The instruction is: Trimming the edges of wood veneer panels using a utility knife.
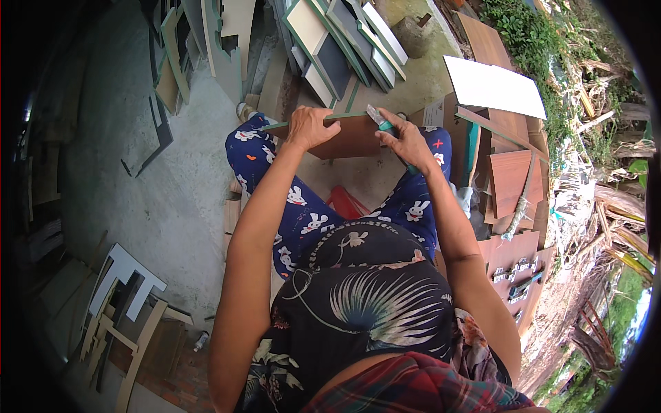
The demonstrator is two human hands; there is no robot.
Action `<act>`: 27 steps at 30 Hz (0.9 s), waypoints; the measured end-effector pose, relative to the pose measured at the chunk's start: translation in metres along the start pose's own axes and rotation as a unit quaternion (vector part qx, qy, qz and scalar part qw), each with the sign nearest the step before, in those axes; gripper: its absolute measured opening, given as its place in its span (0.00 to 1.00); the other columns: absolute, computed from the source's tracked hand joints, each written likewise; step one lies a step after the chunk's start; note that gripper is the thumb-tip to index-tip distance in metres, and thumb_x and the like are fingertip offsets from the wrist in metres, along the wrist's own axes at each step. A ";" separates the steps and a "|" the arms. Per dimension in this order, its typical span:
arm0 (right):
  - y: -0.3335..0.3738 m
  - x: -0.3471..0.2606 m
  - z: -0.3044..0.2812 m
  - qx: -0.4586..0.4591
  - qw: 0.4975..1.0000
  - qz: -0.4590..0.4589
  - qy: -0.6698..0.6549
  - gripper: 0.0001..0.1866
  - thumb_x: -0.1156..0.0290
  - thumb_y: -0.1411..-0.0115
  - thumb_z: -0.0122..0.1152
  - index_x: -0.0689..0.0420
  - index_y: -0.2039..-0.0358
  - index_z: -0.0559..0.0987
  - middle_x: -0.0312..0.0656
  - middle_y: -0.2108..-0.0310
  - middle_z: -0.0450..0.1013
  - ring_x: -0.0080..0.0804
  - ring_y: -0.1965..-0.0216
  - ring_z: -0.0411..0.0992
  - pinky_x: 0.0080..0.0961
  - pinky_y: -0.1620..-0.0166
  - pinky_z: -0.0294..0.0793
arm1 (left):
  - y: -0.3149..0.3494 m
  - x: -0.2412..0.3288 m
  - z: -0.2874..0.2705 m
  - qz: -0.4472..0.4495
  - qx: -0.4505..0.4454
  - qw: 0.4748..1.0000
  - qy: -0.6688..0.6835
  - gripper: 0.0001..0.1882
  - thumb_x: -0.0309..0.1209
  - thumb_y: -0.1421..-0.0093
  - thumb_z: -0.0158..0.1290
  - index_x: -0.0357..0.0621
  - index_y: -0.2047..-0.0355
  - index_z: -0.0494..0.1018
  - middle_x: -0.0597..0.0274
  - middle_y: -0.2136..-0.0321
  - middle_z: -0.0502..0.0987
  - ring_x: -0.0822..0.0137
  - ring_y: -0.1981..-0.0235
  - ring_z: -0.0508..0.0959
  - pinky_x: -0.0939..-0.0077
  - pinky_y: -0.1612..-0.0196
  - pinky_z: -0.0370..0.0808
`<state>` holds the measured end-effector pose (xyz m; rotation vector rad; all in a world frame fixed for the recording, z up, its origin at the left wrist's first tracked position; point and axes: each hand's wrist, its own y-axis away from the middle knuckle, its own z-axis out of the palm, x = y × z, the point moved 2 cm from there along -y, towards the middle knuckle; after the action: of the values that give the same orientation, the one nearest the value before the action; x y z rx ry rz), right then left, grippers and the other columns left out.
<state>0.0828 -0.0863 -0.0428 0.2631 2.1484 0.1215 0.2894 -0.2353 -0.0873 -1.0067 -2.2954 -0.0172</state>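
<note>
A brown wooden board (351,138) with a green edge rests across my knees. My left hand (308,127) grips its left part along the top edge. My right hand (406,141) is closed on a small green-handled tool (380,121) whose pale tip lies against the board's top right edge. I sit on a red stool (348,203), legs apart, in blue patterned trousers.
Cut boards with green edges (344,41) lean in a pile ahead. At my right stand a cardboard box (482,131), a white sheet (492,86) and brown panels (513,179), some with metal hinges (516,268). Pale wooden offcuts (127,303) lie at lower left on the concrete floor.
</note>
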 end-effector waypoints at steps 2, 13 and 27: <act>-0.002 0.003 0.009 0.070 0.997 0.036 0.008 0.33 0.56 0.42 0.64 0.57 0.38 0.70 0.57 0.53 0.77 0.53 0.49 0.75 0.37 0.46 0.71 | 0.000 0.003 0.001 -0.002 0.004 1.000 -0.007 0.14 0.44 0.52 0.60 0.48 0.72 0.82 0.50 0.80 0.79 0.46 0.73 0.79 0.57 0.61 0.75; 0.004 -0.010 0.012 0.055 0.983 0.039 -0.173 0.38 0.62 0.41 0.64 0.60 0.33 0.62 0.42 0.61 0.75 0.20 0.74 0.68 0.22 0.66 0.72 | 0.002 0.010 0.001 -0.019 0.009 0.999 -0.024 0.14 0.45 0.51 0.60 0.50 0.72 0.83 0.52 0.81 0.78 0.48 0.73 0.79 0.59 0.60 0.75; 0.001 -0.004 0.006 0.003 0.993 0.031 -0.117 0.38 0.66 0.40 0.65 0.54 0.31 0.60 0.37 0.54 0.74 0.22 0.70 0.70 0.22 0.64 0.72 | -0.004 0.002 -0.006 -0.032 -0.015 0.999 -0.009 0.14 0.44 0.53 0.60 0.49 0.72 0.83 0.50 0.80 0.79 0.46 0.74 0.79 0.58 0.63 0.76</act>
<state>0.0902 -0.0863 -0.0430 0.3319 1.9093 0.1149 0.2893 -0.2382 -0.0812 -0.9522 -2.3497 -0.0683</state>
